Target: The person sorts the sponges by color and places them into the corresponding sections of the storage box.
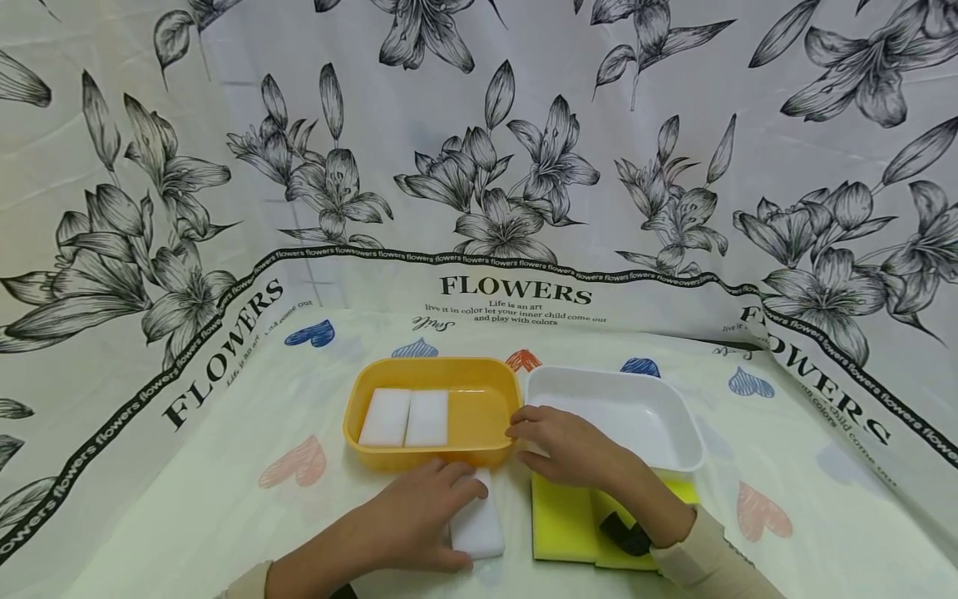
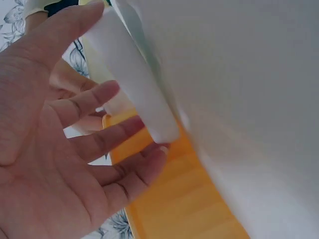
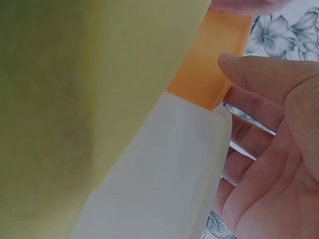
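Observation:
My left hand (image 1: 407,524) reaches over a white sponge block (image 1: 479,520) lying in front of the yellow container (image 1: 434,456). In the left wrist view, the thumb is at one end of this sponge (image 2: 134,74), and the fairly straight fingertips line its side toward the other end. Two more white sponge blocks (image 1: 385,416) lie side by side in the left part of the yellow container. My right hand (image 1: 565,445) has its loosely bent fingertips at that container's right rim, beside the white container (image 1: 624,416). In the right wrist view, its thumb (image 3: 254,72) extends over the yellow container's edge.
Yellow sponge pads (image 1: 565,524) lie in front of the white container, partly under the right forearm. A black band (image 1: 624,532) shows near the right wrist. The tablecloth (image 1: 209,499) has printed hearts, and a flower-printed curtain (image 1: 494,150) stands behind.

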Demonstrator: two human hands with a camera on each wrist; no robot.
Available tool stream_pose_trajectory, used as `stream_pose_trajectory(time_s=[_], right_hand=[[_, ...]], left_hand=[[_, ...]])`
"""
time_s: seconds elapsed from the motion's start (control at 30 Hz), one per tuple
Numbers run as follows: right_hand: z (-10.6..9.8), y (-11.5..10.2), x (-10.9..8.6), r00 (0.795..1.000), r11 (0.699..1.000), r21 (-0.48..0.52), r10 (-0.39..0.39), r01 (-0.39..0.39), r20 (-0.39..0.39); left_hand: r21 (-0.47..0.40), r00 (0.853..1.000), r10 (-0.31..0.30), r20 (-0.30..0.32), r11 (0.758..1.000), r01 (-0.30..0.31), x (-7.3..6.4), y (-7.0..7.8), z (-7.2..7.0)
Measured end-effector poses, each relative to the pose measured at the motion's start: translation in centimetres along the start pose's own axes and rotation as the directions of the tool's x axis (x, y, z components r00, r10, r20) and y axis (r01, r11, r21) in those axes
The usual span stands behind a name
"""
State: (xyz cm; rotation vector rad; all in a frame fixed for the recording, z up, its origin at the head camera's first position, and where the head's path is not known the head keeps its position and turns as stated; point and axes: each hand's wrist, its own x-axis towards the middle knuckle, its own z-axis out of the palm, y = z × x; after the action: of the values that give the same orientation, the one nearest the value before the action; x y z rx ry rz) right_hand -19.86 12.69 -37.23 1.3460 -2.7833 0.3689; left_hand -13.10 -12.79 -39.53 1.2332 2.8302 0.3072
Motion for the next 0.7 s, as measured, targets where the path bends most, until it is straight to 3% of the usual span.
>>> stream_pose_trajectory(time_s=[0.27, 0.5, 0.7], right_hand=[[-0.1, 0.0, 0.1, 1.0, 1.0, -0.007, 0.003, -0.003, 0.0], [-0.1, 0.1, 0.1, 1.0, 1.0, -0.01, -0.008, 0.008, -0.016], [0.0, 0.1, 0.0, 1.0, 1.0, -0.006, -0.015, 0.015, -0.018]], left_hand=[[-0.088, 1.0, -0.023, 0.004, 0.996, 0.023, 0.2, 0.0, -0.9], [-0.089, 0.998, 0.037, -0.051, 0.995, -0.041, -0.2, 0.3, -1.5], [-0.108, 0.996, 0.046, -0.081, 0.993, -0.055, 0.0, 0.3, -3.0]])
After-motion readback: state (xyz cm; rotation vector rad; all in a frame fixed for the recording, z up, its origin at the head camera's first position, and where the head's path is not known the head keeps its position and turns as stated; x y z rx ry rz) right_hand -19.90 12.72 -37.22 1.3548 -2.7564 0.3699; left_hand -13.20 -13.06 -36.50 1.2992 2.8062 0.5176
